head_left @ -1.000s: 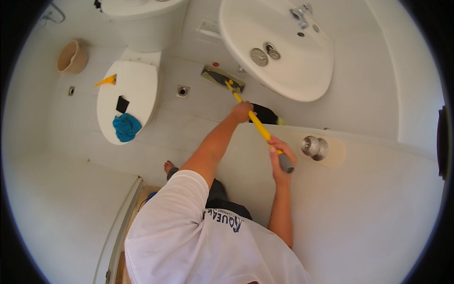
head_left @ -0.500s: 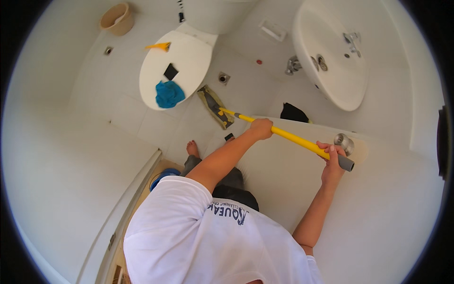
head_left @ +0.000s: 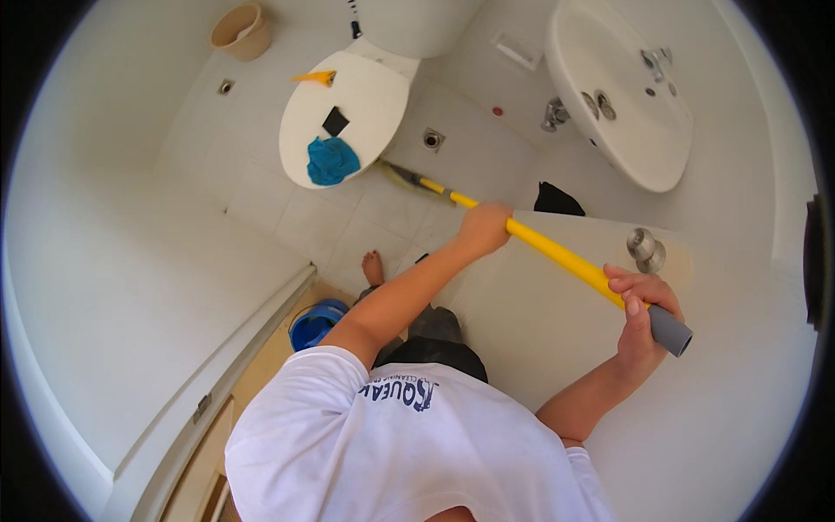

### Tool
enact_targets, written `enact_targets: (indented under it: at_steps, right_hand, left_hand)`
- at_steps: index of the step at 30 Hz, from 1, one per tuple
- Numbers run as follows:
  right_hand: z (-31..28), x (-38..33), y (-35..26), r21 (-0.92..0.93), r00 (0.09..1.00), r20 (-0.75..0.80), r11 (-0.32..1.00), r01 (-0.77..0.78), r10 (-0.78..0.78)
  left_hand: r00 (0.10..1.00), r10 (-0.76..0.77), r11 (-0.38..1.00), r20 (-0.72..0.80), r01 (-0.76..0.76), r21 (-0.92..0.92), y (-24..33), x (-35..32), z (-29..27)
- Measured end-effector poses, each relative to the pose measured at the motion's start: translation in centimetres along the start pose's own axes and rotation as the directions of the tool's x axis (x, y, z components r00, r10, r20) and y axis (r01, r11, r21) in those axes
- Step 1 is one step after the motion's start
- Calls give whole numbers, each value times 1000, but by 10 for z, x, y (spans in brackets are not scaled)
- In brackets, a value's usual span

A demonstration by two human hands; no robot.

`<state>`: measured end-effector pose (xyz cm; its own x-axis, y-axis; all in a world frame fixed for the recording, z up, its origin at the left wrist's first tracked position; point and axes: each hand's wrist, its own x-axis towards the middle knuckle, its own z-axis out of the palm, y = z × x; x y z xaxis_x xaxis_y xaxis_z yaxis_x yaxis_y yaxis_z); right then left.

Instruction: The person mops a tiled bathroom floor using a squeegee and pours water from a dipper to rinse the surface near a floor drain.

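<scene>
A flat mop with a yellow pole (head_left: pixel 564 255) slants across the view, its grey end cap (head_left: pixel 671 331) at the lower right. My left hand (head_left: pixel 484 231) is closed around the middle of the pole. Up near the grey cap, my right hand (head_left: pixel 644 306) grips the pole with fingers and thumb. The mop head (head_left: pixel 405 178), grey with a yellowish pad, shows almost edge-on beside the rim of the white toilet (head_left: pixel 383 109). Whether the whole pad touches the floor I cannot tell.
On the toilet lid lie a blue cloth (head_left: pixel 332 162), a black square pad (head_left: pixel 335 122) and a yellow-handled tool (head_left: pixel 317 78). A sink (head_left: pixel 613 148) overhangs at right. The door (head_left: pixel 531 300) with a metal knob (head_left: pixel 644 246) stands beside me. A blue bucket (head_left: pixel 317 326) sits behind my left arm.
Both hands and the pole have come back toward the lower right. The mop head has turned from showing its broad top to nearly edge-on. More of the blue bucket shows.
</scene>
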<state>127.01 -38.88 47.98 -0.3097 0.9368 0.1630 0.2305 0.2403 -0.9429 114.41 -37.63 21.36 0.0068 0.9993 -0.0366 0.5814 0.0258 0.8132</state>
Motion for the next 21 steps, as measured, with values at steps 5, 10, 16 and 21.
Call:
enact_targets:
  at_steps: [5,10,16,21]
  right_hand:
    - [17,8,40,43,985,-164,998,-45,52]
    - [47,22,145,105,987,-147,994,-43,58]
    - [54,41,187,-34,998,-47,999,38,-39]
    - [43,30,145,-52,989,-130,995,-81,74]
  left_hand:
    - [997,72,994,-20,-70,79,-31,80,21]
    - [1000,19,995,-15,-17,100,-97,146,52]
    - [998,12,1000,-68,-12,1,-130,163,58]
    - [998,-48,999,42,48,10,-102,119,58]
